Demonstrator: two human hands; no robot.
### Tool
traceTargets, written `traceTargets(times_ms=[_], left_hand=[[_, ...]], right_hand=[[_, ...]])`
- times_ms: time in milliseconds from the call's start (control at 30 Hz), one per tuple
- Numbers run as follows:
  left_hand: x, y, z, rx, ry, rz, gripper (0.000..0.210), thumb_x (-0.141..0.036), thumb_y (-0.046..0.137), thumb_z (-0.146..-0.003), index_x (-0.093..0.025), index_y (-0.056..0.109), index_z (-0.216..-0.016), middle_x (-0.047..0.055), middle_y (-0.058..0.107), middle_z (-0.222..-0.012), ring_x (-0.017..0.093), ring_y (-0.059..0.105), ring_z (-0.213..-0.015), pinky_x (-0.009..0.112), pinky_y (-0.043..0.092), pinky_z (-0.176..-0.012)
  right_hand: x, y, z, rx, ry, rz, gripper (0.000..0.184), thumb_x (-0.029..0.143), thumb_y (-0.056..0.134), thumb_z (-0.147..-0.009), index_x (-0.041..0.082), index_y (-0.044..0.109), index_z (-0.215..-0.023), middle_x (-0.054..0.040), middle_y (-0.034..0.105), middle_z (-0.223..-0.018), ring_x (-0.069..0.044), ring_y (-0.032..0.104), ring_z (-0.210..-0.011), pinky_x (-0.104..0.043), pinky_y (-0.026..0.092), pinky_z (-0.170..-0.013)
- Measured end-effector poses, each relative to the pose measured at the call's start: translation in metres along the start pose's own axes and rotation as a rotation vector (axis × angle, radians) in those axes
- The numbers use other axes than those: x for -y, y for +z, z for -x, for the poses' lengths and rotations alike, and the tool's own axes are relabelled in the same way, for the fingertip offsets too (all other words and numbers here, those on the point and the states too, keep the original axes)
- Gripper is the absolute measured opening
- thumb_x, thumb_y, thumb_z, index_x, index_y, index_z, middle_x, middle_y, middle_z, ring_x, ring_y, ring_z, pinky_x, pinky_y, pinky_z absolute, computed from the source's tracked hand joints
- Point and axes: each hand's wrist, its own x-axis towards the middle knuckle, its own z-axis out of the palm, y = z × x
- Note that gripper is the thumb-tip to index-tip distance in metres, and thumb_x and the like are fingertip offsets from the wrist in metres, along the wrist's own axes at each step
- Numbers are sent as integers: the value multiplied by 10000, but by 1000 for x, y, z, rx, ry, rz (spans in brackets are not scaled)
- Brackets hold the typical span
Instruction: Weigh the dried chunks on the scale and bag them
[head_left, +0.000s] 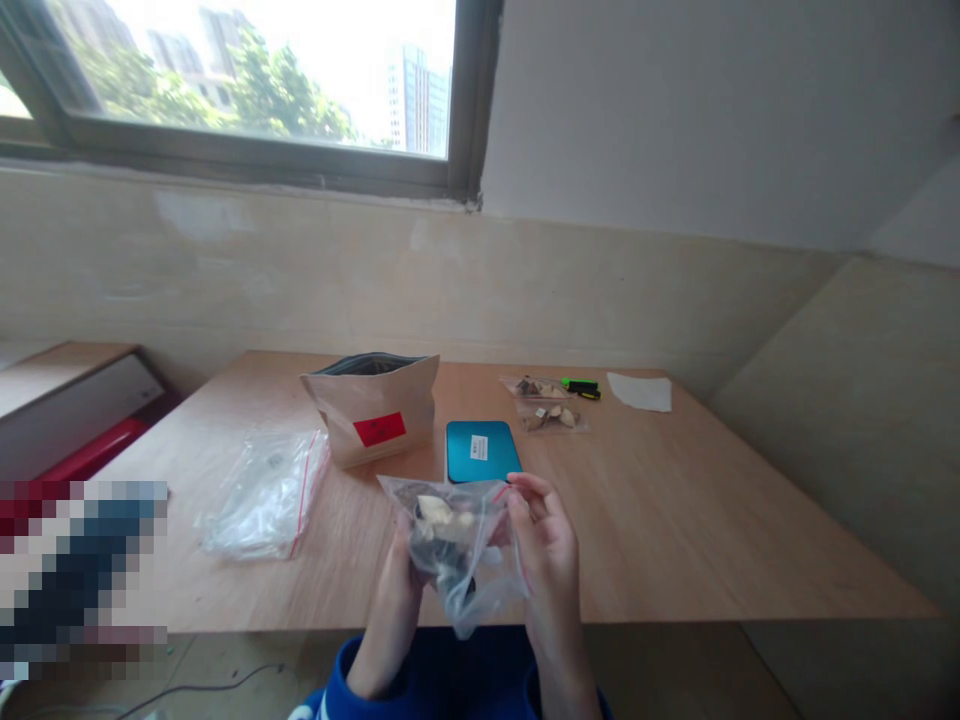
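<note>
Clear zip bag [480,560] with pale and dark pieces [442,518] inside, held up between both hands at near edge of tabletop [675,560]. Right hand [553,545]: fingers pinching red-lined mouth. Left hand [403,572]: fingers grasping bag's left side, mostly hidden behind it. Mouth faces right; long axis unclear, plastic crumpled. Pieces blurred, kind hard to make out

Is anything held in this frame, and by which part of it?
A clear bag with pieces inside: the right hand holds its red-striped edge, the left hand its opposite side, fingers mostly hidden.
</note>
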Motion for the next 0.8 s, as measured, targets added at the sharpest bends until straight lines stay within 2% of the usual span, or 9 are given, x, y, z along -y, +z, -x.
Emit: traceTargets(times_ms=[67,167,233,300,400,500,600,700,800], left_hand=[[4,1,1,-109,8,45,586,-701,552,-726,-169,705,-919,103,728,-953,305,634,-1032,426,514,-899],[8,-1,-1,-254,12,70,566,-653,618,-705,-168,702,-985,74,717,-1071,288,585,-1146,422,431,-1032],[10,-2,-5,-259,-20,92,570,-659,609,-706,-156,707,-953,68,724,-1051,280,596,-1129,423,426,-1042],[10,-4,-9,-220,-52,125,587,-668,590,-713,-136,707,-932,76,727,-1030,280,611,-1106,422,459,-1013],[10,-10,-11,-206,-36,127,577,-642,613,-707,-139,691,-977,85,704,-1117,296,561,-1194,429,455,-1029],[14,-20,-8,-195,70,-10,486,-581,630,-720,-204,684,-1022,70,669,-1207,295,486,-1289,434,406,-1080],[21,-28,-5,-108,169,-168,397,-538,617,-749,-261,690,-1024,54,642,-1258,279,470,-1306,421,367,-1109],[26,-31,-4,-72,203,-260,397,-538,621,-746,-266,692,-1026,61,630,-1273,285,480,-1295,422,352,-1116],[20,-26,-3,-71,197,-308,419,-539,616,-752,-261,682,-1058,67,635,-1259,286,483,-1293,411,377,-1096]], right_hand=[[-4,3,1,-17,-101,101,327,409,638,-825,212,540,-1066,-30,631,-897,-119,595,-606,-236,502,-510],[-5,7,6,-121,-365,364,280,305,629,-840,224,541,-1093,-63,577,-1023,-151,589,-792,-280,520,-660],[0,9,11,-153,-525,512,170,235,620,-843,220,574,-1006,-66,548,-1019,-167,568,-857,-293,507,-711],[5,10,14,-38,-582,572,51,179,579,-868,220,596,-894,-51,548,-953,-160,567,-849,-272,497,-700],[7,11,15,179,-539,555,103,157,535,-896,221,601,-851,-32,582,-890,-144,595,-820,-246,505,-697],[-1,9,13,223,-439,560,77,220,586,-867,211,604,-941,-56,627,-968,-188,627,-934,-300,528,-816],[-9,7,11,298,-271,571,309,290,616,-841,199,578,-1134,-91,640,-1125,-228,624,-1059,-353,521,-915],[-12,7,10,379,-177,567,403,306,584,-858,219,551,-1251,-86,598,-1274,-238,566,-1191,-394,455,-1033],[-12,7,8,420,-141,549,417,310,577,-856,229,568,-1266,-78,588,-1294,-242,540,-1225,-413,417,-1075]])
